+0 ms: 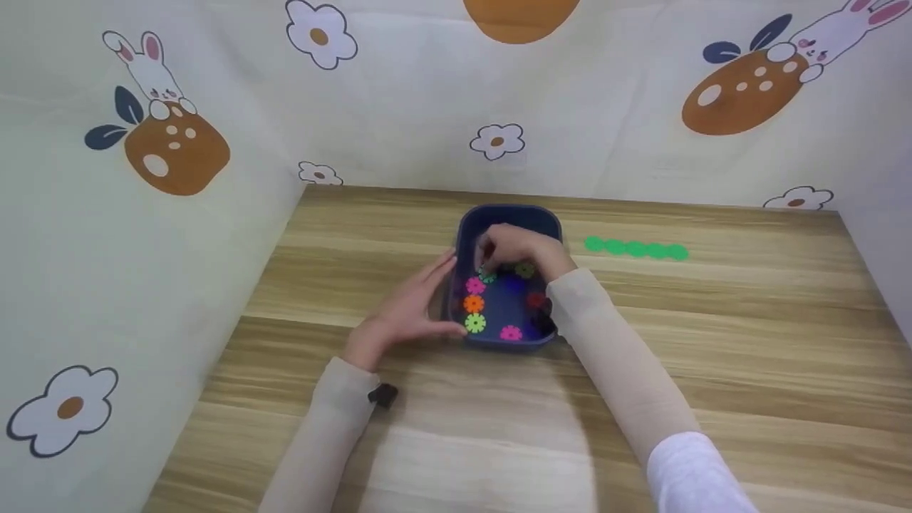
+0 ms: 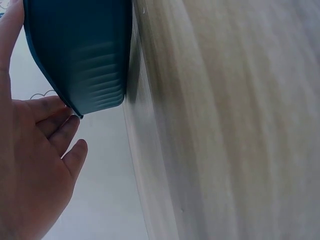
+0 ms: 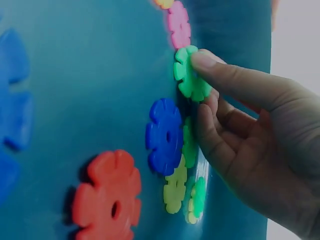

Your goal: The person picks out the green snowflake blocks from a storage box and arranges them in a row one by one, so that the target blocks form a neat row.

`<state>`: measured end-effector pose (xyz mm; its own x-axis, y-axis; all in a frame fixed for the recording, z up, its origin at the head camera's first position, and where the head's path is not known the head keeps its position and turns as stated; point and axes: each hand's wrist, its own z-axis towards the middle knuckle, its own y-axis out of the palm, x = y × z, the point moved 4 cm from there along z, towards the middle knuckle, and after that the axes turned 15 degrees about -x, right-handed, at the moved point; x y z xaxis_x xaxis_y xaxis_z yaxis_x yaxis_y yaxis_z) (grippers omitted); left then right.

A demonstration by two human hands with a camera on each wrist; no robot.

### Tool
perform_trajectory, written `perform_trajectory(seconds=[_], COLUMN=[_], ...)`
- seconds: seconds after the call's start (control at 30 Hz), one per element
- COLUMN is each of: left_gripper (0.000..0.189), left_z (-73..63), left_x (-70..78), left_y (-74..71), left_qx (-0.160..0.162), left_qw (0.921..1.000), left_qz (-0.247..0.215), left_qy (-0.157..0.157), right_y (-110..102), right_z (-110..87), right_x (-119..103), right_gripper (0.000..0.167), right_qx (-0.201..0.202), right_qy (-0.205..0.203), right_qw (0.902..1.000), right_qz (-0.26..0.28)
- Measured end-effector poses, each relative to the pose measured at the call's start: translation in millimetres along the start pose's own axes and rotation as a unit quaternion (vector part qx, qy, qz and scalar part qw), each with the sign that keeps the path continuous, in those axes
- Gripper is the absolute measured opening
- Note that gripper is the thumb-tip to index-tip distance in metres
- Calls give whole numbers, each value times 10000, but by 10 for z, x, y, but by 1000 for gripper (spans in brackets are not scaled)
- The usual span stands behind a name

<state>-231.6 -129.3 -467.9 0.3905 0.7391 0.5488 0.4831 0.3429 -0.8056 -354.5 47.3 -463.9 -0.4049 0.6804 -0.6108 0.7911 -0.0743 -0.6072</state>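
My right hand reaches down into a dark blue plastic bin. Between thumb and fingers it pinches a green flower-shaped interlocking disc, low over the bin's floor. Just beyond that disc lies a pink disc; a blue disc and a red disc lie closer to the wrist camera. My left hand spans the bin's left side, its thumb at the near left corner and its fingertips on the rim, as the left wrist view also shows.
On the wooden table, right of the bin, several green discs lie in a straight row. Inside the bin are also an orange disc, a yellow-green disc and others. A patterned cloth stands behind the table.
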Motion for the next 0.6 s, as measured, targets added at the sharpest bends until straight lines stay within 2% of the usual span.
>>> perform_trajectory(seconds=[0.13,0.4,0.6], left_gripper=[117,115,115], left_z=[-15,-29,-27], left_x=[-3,-5,-10], left_y=[8,28,23], left_qx=[7,-64,-89], left_qw=[9999,9994,9989], left_qz=[-132,-299,-370], left_qy=[24,-160,-276], right_y=[-19,-66,-144], right_z=[-23,-88,-155], right_x=[-13,-32,-104], right_gripper=[6,9,9], right_qx=[155,536,1127], right_qy=[-251,-323,-526], right_qw=[9990,9944,9845], right_qz=[321,857,1236])
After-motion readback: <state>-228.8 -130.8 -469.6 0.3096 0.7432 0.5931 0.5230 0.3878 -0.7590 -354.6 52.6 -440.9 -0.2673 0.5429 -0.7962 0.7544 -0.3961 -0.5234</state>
